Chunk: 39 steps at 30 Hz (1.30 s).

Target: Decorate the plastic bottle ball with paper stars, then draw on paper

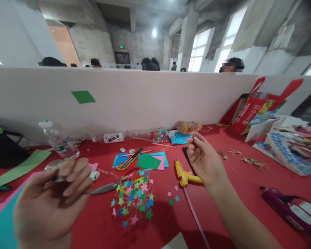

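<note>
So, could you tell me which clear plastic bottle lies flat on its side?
The white-labelled bottle along the partition lies flat; the blue-labelled bottle at left stands tilted.

Red tablecloth (235,180), yellow glue gun (184,174), multicoloured paper stars (133,202) (pink, green, blue), green square (83,97) on white partition (145,97).

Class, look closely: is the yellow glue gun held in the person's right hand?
No, the yellow glue gun lies on the red table beside the right hand, which does not grasp it.
</note>
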### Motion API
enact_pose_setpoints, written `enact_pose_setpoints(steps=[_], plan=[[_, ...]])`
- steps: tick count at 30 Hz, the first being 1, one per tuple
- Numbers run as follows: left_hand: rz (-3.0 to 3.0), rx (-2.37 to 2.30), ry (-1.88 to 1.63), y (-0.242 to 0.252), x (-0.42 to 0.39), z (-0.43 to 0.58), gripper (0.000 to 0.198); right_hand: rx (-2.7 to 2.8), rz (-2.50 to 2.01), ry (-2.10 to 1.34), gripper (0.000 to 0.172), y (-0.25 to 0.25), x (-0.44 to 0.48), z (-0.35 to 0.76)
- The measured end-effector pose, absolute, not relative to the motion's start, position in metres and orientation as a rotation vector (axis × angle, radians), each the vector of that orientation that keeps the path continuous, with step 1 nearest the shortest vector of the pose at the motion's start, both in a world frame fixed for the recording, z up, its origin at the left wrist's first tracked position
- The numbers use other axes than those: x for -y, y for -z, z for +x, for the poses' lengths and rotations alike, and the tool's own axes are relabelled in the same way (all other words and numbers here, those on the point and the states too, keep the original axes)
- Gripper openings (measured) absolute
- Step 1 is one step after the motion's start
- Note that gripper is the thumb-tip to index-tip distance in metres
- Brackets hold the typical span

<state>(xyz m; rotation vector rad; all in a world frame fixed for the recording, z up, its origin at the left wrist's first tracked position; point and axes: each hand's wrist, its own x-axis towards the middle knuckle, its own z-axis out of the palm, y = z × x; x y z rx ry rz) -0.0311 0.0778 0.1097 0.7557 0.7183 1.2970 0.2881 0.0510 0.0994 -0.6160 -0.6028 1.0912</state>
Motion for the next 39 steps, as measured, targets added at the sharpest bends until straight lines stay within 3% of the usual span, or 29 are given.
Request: enact_pose_setpoints(steps=[5,8,13,18,24,32,39], plan=[[1.201,-0.778,-1.287,-0.119,-0.033,-0.007,0.012,0.932,-0.601,-1.097,0.01,-0.114,-0.02,0.264],[1.369,-0.871,-0.983,-0.106,-0.006,0.012,0.012,1.07,-0.608,-1.17,0.012,-0.118,-0.001,0.255],[1.505,-0.966,-0.797,-0.077,0.029,0.039,0.023,1.175,-0.7,-1.072,0.01,-0.117,0.026,0.263],[1.72,-1.186,-0.85,-0.031,0.049,0.035,0.007,1.105,-0.722,-0.957,0.008,-0.12,0.051,0.27],[1.885,-1.343,-0.832,0.009,0.047,0.024,0.009,1.012,-0.722,-0.968,0.007,-0.115,0.067,0.267],[1.944,-1.283,-0.622,0.02,0.024,0.014,0.022,1.11,-0.743,-1.059,0.009,-0.099,0.058,0.273],[1.762,-1.477,-0.834,0.043,-0.02,0.004,0.029,1.501,-0.523,-1.405,0.017,-0.074,0.044,0.28]])
